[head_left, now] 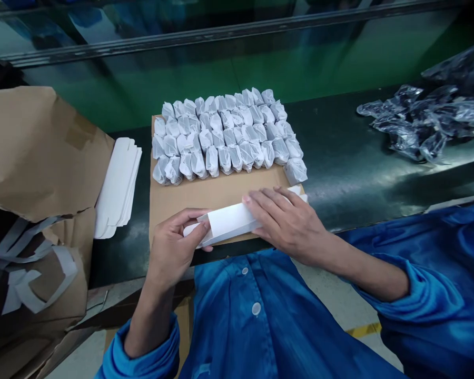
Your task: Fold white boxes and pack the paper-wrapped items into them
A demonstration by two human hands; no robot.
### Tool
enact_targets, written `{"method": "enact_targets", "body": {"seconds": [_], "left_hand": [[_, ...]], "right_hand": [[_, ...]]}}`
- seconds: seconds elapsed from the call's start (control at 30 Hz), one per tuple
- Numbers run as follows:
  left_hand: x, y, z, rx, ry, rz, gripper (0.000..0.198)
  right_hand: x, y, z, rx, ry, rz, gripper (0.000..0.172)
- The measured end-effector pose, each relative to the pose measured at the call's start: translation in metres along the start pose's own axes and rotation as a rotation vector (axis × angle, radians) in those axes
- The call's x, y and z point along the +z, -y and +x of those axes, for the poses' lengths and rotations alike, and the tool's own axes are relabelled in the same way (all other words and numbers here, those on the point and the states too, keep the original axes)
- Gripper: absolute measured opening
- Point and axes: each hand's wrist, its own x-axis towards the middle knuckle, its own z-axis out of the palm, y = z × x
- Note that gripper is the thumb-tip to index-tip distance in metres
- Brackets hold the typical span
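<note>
A long white paperboard box (232,220) lies between my two hands, just above the near part of a brown cardboard sheet (174,201). My left hand (177,239) grips its left end, thumb on the end flap, and that end looks unfolded. Over the right part of the box rests my right hand (282,218), its fingers laid across the top; the far right end sticks out beyond them. Behind the box, several rows of small paper-wrapped items (225,129) stand on the cardboard. One wrapped item (296,171) sits at the front right corner.
To the left, a stack of flat white box blanks (118,189) leans near a large brown carton (39,147) containing white paper strips (43,284). Clear plastic bags with dark contents (422,121) lie on the dark green bench (332,142) at right. A green panel backs the bench.
</note>
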Motion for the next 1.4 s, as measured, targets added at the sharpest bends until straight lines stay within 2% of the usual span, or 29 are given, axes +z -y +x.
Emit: {"method": "enact_targets", "body": {"seconds": [0.17,0.3,0.4,0.5,0.57,0.63,0.67,0.7,0.73,0.8,0.87,0.9,0.97,1.0,1.07,1.13,1.2,1.23,1.3,1.4], "left_hand": [[0.001,0.004,0.000,0.072,-0.103,0.145,0.015],[-0.007,0.010,0.007,0.167,-0.111,0.286,0.012],[-0.015,0.013,0.014,0.145,-0.072,0.225,0.011],[-0.017,0.014,0.011,0.095,-0.079,0.111,0.026],[-0.012,0.013,0.001,0.145,-0.218,0.004,0.038],[0.001,0.013,-0.012,0.316,-0.467,-0.063,0.039],[0.012,0.013,-0.018,0.413,-0.537,-0.073,0.041],[0.024,0.014,-0.023,0.489,-0.542,-0.080,0.046],[0.036,0.014,-0.026,0.528,-0.486,-0.097,0.055],[0.060,0.015,-0.026,0.478,-0.351,-0.161,0.077],[0.072,0.014,-0.019,0.358,-0.363,-0.197,0.083],[0.073,0.013,-0.015,0.302,-0.392,-0.181,0.081],[0.066,0.012,-0.009,0.249,-0.387,-0.083,0.074],[0.060,0.011,-0.007,0.265,-0.354,-0.023,0.071],[0.050,0.011,-0.007,0.346,-0.277,0.072,0.065],[0.044,0.012,-0.008,0.430,-0.229,0.109,0.060],[0.041,0.015,-0.010,0.446,-0.185,0.110,0.053],[0.040,0.016,-0.011,0.421,-0.142,0.101,0.050],[0.038,0.017,-0.012,0.325,-0.016,0.075,0.046],[0.038,0.015,-0.012,0.202,0.140,0.056,0.044]], "right_hand": [[0.009,0.003,-0.003,-0.031,-0.084,-0.088,0.044],[0.011,0.010,-0.005,-0.018,-0.066,0.022,0.036],[0.010,0.010,-0.003,0.031,-0.055,0.077,0.039],[0.011,0.000,-0.003,0.040,-0.087,0.097,0.038],[0.013,-0.008,-0.003,0.102,-0.132,0.100,0.036],[0.018,-0.012,-0.001,0.228,-0.217,0.069,0.037],[0.021,-0.009,0.000,0.289,-0.262,0.045,0.038],[0.024,-0.005,0.002,0.335,-0.300,0.019,0.039],[0.027,0.003,0.004,0.355,-0.323,-0.006,0.040],[0.031,0.022,0.008,0.339,-0.308,-0.017,0.039],[0.029,0.038,0.010,0.277,-0.224,0.106,0.043],[0.025,0.043,0.011,0.249,-0.161,0.242,0.048],[0.015,0.041,0.015,0.285,-0.082,0.570,0.059],[0.010,0.036,0.019,0.329,-0.088,0.720,0.062],[0.004,0.024,0.027,0.400,-0.162,0.920,0.051],[0.004,0.012,0.036,0.370,-0.212,1.007,0.034],[0.007,0.002,0.041,0.310,-0.159,1.095,0.024],[0.009,-0.002,0.042,0.328,-0.141,1.154,0.022],[0.014,-0.010,0.045,0.465,-0.180,1.318,0.022],[0.021,-0.017,0.049,0.756,-0.281,1.596,0.028]]}}
